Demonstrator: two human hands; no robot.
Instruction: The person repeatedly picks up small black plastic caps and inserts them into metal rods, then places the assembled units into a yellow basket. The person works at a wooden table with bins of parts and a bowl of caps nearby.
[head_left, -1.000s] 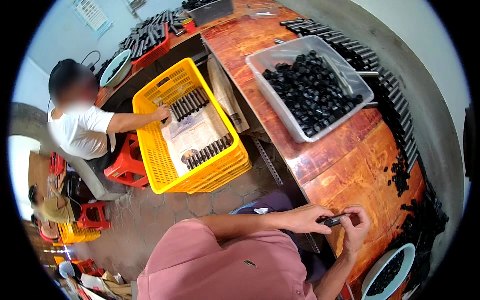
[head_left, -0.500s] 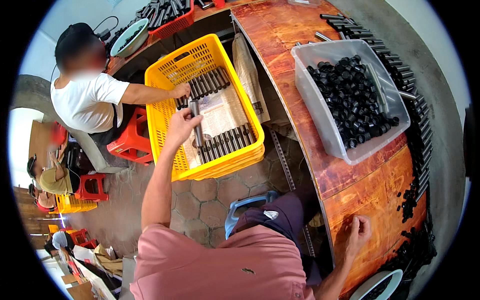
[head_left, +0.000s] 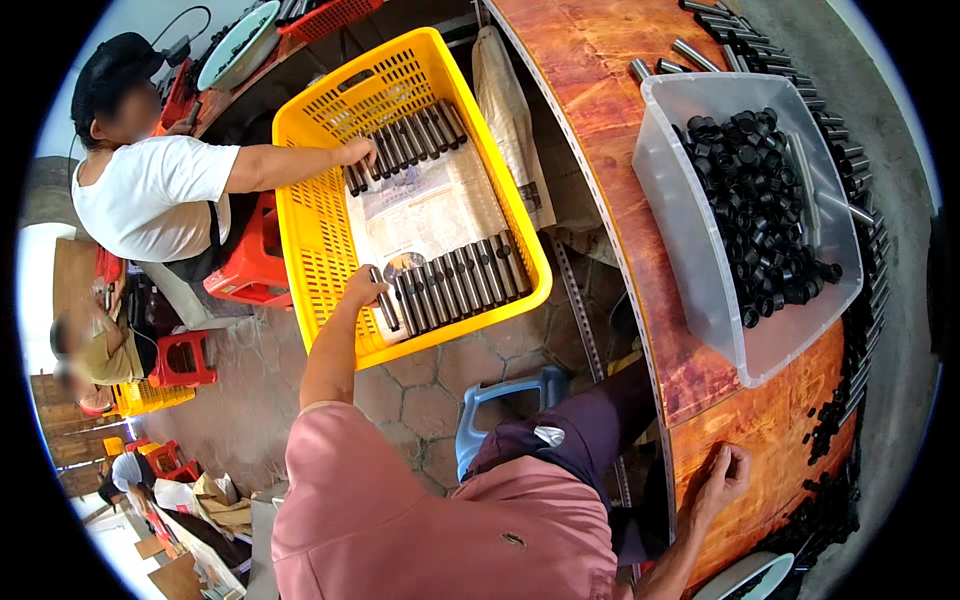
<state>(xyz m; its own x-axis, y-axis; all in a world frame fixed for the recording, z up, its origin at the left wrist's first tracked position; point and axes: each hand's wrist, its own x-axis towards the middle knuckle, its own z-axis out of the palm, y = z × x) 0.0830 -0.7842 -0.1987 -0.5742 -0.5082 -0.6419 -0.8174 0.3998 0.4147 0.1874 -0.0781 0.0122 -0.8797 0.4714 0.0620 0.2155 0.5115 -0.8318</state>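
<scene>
My left hand (head_left: 364, 289) grips a dark-ended metal tube (head_left: 385, 302) at the near left of a yellow plastic crate (head_left: 408, 345). The tube leans at the left end of a row of similar tubes (head_left: 455, 285), which lie side by side on printed paper (head_left: 430, 215). Over on the wooden table (head_left: 690, 440), my right hand (head_left: 724, 482) rests with its fingers curled in, and no object shows in it. A co-worker's hand (head_left: 358, 153) touches the left end of another tube row (head_left: 425, 132) at the crate's far side.
On the table stands a clear plastic bin (head_left: 690, 240) of black caps (head_left: 755, 210). Metal tubes (head_left: 855, 165) line the table's far right edge. A pale bowl (head_left: 745, 580) is at the lower right. A blue stool (head_left: 485, 405) and red stool (head_left: 252, 265) stand nearby.
My left hand has moved down and toward me with the tube, from mid-crate to the near row's left end. The co-worker's hand stays at the far row. My right hand has barely moved.
</scene>
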